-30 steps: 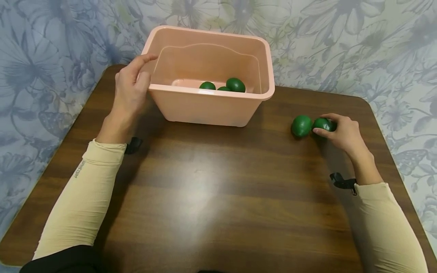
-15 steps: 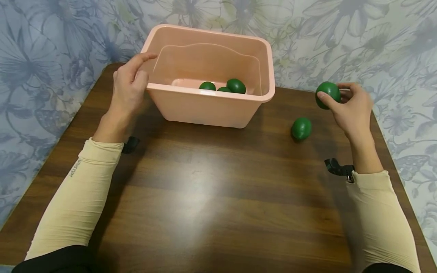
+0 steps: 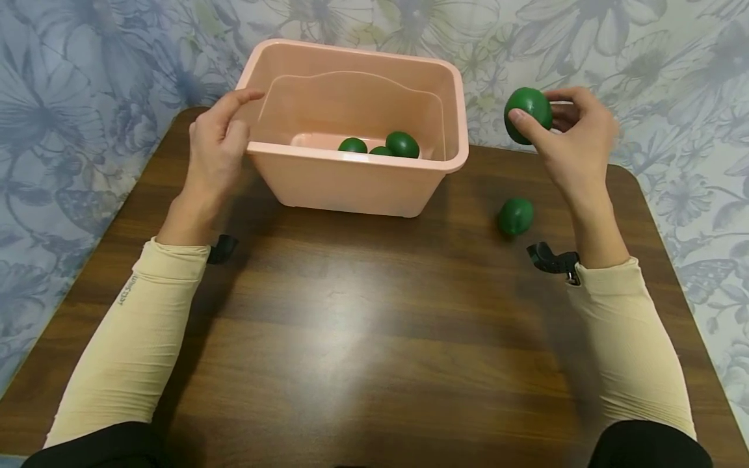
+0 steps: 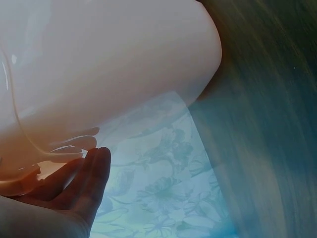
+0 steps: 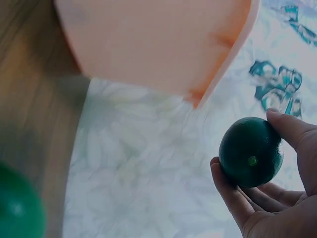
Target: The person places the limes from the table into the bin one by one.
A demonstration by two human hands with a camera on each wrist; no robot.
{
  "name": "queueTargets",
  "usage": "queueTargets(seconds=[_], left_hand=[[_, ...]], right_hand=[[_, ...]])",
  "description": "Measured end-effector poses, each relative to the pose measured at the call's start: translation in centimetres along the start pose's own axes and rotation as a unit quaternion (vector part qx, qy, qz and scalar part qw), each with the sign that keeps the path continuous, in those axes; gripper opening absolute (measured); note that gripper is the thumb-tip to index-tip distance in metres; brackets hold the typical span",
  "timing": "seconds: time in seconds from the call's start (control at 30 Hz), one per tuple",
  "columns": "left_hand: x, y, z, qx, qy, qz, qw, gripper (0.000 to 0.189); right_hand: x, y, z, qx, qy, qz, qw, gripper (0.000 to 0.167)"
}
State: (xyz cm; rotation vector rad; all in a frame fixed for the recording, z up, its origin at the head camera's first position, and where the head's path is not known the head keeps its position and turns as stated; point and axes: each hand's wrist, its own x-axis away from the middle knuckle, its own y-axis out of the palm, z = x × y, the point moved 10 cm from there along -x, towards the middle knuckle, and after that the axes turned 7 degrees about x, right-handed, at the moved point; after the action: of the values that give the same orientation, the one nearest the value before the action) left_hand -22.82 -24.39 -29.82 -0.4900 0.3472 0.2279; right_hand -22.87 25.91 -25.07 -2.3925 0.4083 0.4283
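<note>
My right hand (image 3: 579, 140) holds a green lime (image 3: 528, 107) in the air, right of the pink plastic bin (image 3: 351, 185). In the right wrist view the thumb and fingers pinch this lime (image 5: 250, 153) from both sides. Another lime (image 3: 515, 216) lies on the table below it. Inside the bin are three limes, one (image 3: 402, 144) plainly seen and two partly hidden by the front wall. At the bin's left end my left hand (image 3: 213, 146) grips the rim; in the left wrist view its fingers (image 4: 94, 178) curl under the rim's edge.
A brown wooden table (image 3: 351, 312) bears the bin near its back edge. Behind it stands a wall with floral wallpaper (image 3: 585, 45). Dark camera mounts (image 3: 550, 259) stick out at both wrists.
The right hand has picked a lime off the table, raised it and carried it left toward the bin. The other lime stays on the table. The left hand keeps its grip on the rim.
</note>
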Motion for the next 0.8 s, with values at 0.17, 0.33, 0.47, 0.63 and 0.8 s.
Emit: queueTargets(seconds=[0.17, 0.33, 0.47, 0.63, 0.8], left_hand=[[-0.1, -0.1, -0.1, -0.001, -0.001, 0.000, 1.0000, 0.053], [-0.1, -0.3, -0.2, 0.000, -0.001, 0.003, 1.0000, 0.053], [-0.1, -0.3, -0.4, 0.003, -0.004, 0.004, 1.0000, 0.053], [-0.1, -0.2, -0.4, 0.006, -0.002, 0.002, 1.0000, 0.052], [-0.2, 0.0, 0.0, 0.009, 0.002, -0.002, 1.0000, 0.051]], right_hand=[[-0.7, 1.8, -2.9, -0.019, -0.034, -0.012, 0.9992, 0.049], [-0.9, 4.0, -5.7, -0.016, -0.071, -0.026, 0.9970, 0.056], [-0.7, 5.8, -7.1, -0.016, -0.081, -0.055, 0.9951, 0.054], [-0.6, 7.3, -7.6, -0.009, -0.087, -0.080, 0.9929, 0.053], [-0.6, 7.8, -7.2, 0.004, -0.073, -0.103, 0.9920, 0.063]])
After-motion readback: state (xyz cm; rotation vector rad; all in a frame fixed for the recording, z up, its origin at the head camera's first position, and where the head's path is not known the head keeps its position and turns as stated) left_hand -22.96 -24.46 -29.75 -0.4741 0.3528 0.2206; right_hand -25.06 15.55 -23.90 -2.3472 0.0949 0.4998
